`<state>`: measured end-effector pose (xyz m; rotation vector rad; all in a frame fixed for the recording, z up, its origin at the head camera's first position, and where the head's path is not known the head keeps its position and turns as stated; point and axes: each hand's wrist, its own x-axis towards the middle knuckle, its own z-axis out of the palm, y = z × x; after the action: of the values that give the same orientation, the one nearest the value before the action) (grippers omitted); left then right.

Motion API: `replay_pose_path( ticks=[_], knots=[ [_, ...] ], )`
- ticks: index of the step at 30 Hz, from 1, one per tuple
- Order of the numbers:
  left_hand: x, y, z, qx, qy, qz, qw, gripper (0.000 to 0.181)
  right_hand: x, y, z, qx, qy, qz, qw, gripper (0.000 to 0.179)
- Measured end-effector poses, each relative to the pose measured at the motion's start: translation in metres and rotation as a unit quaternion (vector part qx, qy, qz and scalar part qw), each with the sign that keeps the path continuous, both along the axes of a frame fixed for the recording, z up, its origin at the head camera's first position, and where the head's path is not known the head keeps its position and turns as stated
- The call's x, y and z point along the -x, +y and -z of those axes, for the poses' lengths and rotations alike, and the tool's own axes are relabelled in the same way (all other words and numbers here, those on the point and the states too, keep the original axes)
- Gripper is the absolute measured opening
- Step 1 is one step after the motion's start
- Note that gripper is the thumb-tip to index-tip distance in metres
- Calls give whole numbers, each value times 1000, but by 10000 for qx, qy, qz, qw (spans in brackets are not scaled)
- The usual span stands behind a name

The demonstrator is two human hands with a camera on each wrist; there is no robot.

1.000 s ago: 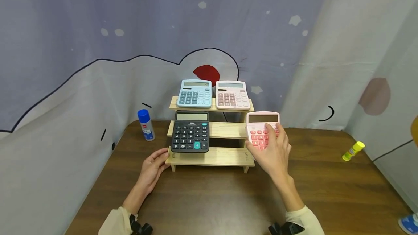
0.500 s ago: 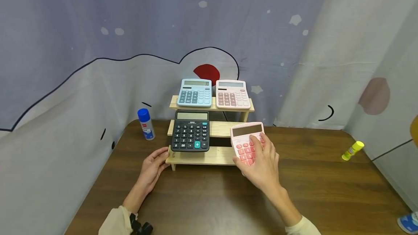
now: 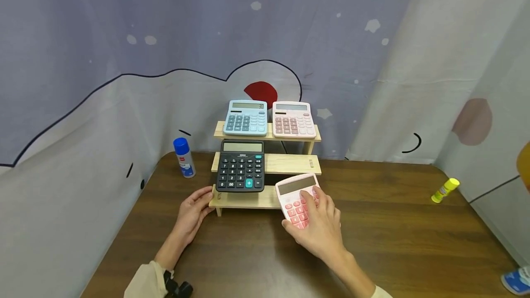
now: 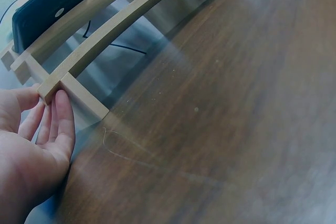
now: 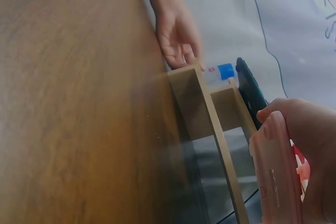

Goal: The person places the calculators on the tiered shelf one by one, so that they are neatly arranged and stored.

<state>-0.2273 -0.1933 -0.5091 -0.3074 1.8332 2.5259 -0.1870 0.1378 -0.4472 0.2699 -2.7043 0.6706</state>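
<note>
My right hand (image 3: 319,226) grips a pink calculator (image 3: 296,186), tilted, in front of the right part of a three-tier wooden stand (image 3: 291,163). In the right wrist view the pink calculator (image 5: 273,174) shows its back, raised beside the stand's boards. With thumb above and fingers below, my left hand (image 4: 39,148) pinches the left end of the stand's lowest board. A black calculator (image 3: 241,168) leans on the left side of the stand. Up on the top tier, a light blue calculator (image 3: 246,118) sits beside a pale pink calculator (image 3: 293,120).
Left of the stand stands a blue-capped bottle (image 3: 184,157) on the brown wooden table (image 3: 397,224). A yellow glue stick (image 3: 445,190) is at the right. Part of a blue-and-white object (image 3: 516,281) shows at the right edge. A patterned curtain (image 3: 186,36) hangs behind.
My right hand has brought the pink calculator left and nearer to me, turning it counterclockwise, away from the stand's right end. My left hand stays at the lowest board.
</note>
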Motion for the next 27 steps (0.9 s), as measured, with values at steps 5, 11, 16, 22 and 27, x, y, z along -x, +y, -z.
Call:
replay_pose_path(
  ticks=[5,11,16,22,27],
  knots=[
    [0,0,1,3,48,-24,10000,45,-1,-4,4,-95,-144,-19,9998,79],
    [-1,1,0,-15,1,21,10000,48,-1,-8,6,-163,-246,-45,9996,72],
    [-1,2,0,-37,5,33,10000,49,5,-10,9,-276,-87,19,9996,72],
    [0,1,0,-40,31,24,10000,48,10,-13,8,-391,-144,111,9991,72],
    [1,0,1,-34,13,-6,10000,46,13,-18,7,-687,-337,190,9969,81]
  ],
)
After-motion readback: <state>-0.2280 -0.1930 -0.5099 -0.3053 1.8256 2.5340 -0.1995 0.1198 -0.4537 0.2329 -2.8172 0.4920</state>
